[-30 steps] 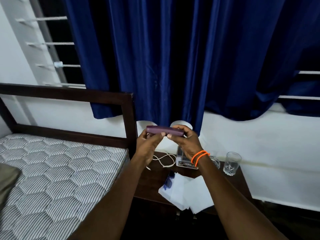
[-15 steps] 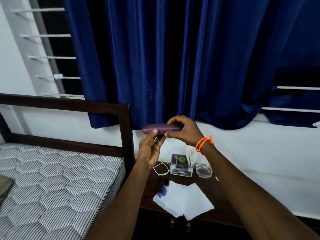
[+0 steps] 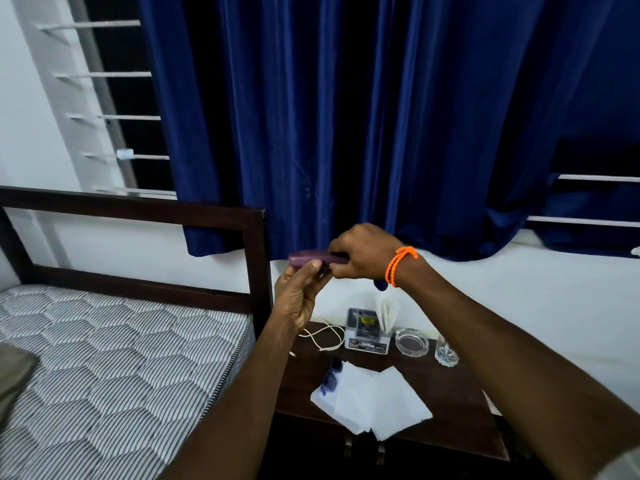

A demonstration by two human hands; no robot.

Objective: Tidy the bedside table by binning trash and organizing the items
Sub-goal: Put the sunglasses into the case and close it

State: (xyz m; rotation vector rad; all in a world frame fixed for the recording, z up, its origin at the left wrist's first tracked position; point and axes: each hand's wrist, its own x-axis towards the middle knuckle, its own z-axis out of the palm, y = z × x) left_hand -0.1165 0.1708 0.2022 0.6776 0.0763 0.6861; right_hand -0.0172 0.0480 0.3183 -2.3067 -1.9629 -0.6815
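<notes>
A slim purple case (image 3: 306, 258) is held level in the air above the dark wooden bedside table (image 3: 446, 403). My left hand (image 3: 299, 294) pinches its left end from below, thumb on the near side. My right hand (image 3: 363, 252), with an orange band at the wrist, grips its right end from above. On the table lie white paper sheets (image 3: 374, 398) over a dark blue object (image 3: 332, 377), a white cable (image 3: 325, 336), a small box with papers standing in it (image 3: 367, 332), a glass ashtray (image 3: 412, 341) and a drinking glass (image 3: 446, 353).
A bed with a striped mattress (image 3: 114, 368) and dark headboard (image 3: 256, 258) stands left of the table. Blue curtains (image 3: 346, 116) hang over a barred window behind. A white wall runs along the back and right.
Both hands stayed on the purple case. My right hand slid over its top toward the right end, while my left hand shifted under the left end. The camera tilted and the table sits lower in view.
</notes>
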